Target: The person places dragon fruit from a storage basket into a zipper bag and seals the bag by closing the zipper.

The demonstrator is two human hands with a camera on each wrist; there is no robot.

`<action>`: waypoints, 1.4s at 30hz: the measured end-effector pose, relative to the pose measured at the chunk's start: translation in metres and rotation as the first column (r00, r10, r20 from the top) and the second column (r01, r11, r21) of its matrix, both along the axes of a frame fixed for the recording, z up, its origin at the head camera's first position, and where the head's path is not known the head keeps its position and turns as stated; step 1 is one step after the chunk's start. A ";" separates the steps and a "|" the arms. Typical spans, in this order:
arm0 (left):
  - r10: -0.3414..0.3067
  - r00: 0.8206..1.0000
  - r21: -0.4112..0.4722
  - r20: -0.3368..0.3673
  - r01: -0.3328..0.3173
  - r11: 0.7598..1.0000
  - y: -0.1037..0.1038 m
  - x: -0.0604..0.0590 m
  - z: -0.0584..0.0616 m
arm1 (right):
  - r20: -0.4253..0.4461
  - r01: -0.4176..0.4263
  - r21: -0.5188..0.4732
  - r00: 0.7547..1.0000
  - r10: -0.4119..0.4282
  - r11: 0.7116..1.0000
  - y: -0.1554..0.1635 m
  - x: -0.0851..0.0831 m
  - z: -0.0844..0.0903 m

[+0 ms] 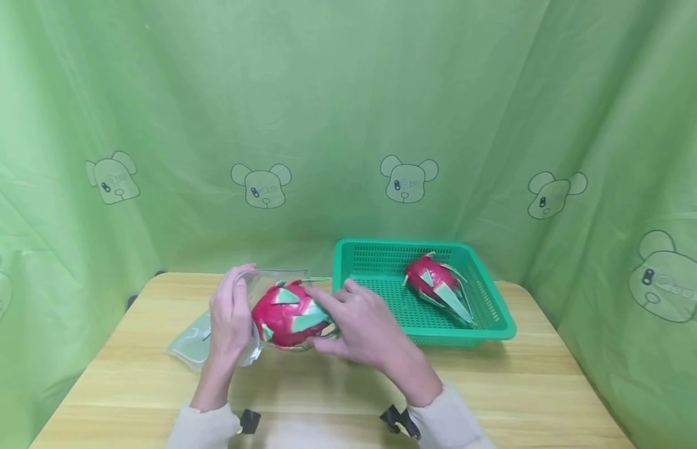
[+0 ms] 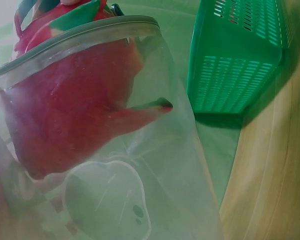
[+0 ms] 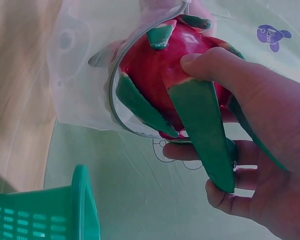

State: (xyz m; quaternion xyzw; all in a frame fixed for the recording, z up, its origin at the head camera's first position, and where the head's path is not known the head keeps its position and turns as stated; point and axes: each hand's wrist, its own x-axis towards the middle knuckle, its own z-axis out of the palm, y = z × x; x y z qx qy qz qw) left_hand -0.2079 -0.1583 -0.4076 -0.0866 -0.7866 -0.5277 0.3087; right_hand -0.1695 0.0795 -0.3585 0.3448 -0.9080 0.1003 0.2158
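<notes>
Gripping the dragon fruit (image 1: 282, 319), lower centre, the right hand (image 1: 364, 323) should steer it straight while the left hand (image 1: 231, 318) clasps the bag (image 1: 191, 343)!

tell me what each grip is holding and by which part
The right grip holds the partly bagged dragon fruit around its leafy end; the left grip holds the clear bag near its open mouth.

Red dragon fruit (image 1: 277, 317), green-tipped scales, partly inside clear bag (image 1: 192, 342)
</notes>
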 end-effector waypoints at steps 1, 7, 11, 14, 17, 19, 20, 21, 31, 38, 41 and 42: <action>-0.002 1.000 0.001 0.000 0.002 1.000 0.000 0.000 0.000 | 0.000 -0.003 0.002 1.000 0.003 1.000 -0.001 0.000 0.000; -0.012 1.000 0.008 0.013 0.012 1.000 0.000 0.001 0.001 | 0.014 -0.012 0.006 1.000 0.012 1.000 -0.004 -0.002 0.001; -0.018 1.000 0.013 0.024 0.017 1.000 0.000 0.001 0.001 | 0.071 0.001 0.005 0.997 -0.001 1.000 -0.006 -0.002 0.002; -0.022 0.999 0.011 0.030 0.021 1.000 0.001 0.001 0.000 | 0.104 0.012 0.007 0.994 -0.013 1.000 -0.008 -0.003 0.002; -0.019 0.999 0.011 0.032 0.019 1.000 0.000 0.001 0.000 | 0.128 0.014 0.011 0.992 -0.015 1.000 -0.012 -0.005 0.002; -0.017 0.999 0.011 0.032 0.016 1.000 0.000 0.001 0.000 | 0.143 0.011 0.015 0.990 -0.013 1.000 -0.014 -0.007 0.002; -0.016 0.999 0.012 0.032 0.016 1.000 0.000 0.001 0.000 | 0.149 0.007 0.016 0.989 -0.010 1.000 -0.015 -0.008 0.002; -0.016 0.999 0.013 0.033 0.016 1.000 0.000 0.001 0.000 | 0.157 0.005 0.019 0.988 -0.008 1.000 -0.016 -0.008 0.002; -0.019 0.997 0.033 0.075 0.017 0.999 -0.002 -0.004 -0.004 | 0.230 0.014 0.032 0.973 -0.021 0.999 -0.026 -0.017 -0.005; -0.045 0.990 0.061 0.135 0.037 0.997 -0.002 -0.009 -0.009 | 0.211 0.030 0.077 0.976 -0.046 0.997 -0.035 -0.020 -0.008; -0.053 0.986 0.069 0.157 0.043 0.997 -0.002 -0.009 -0.012 | 0.222 0.025 0.081 0.974 -0.043 0.996 -0.040 -0.022 -0.012; -0.054 0.985 0.069 0.163 0.043 0.997 -0.002 -0.009 -0.013 | 0.227 0.023 0.086 0.973 -0.042 0.996 -0.041 -0.023 -0.014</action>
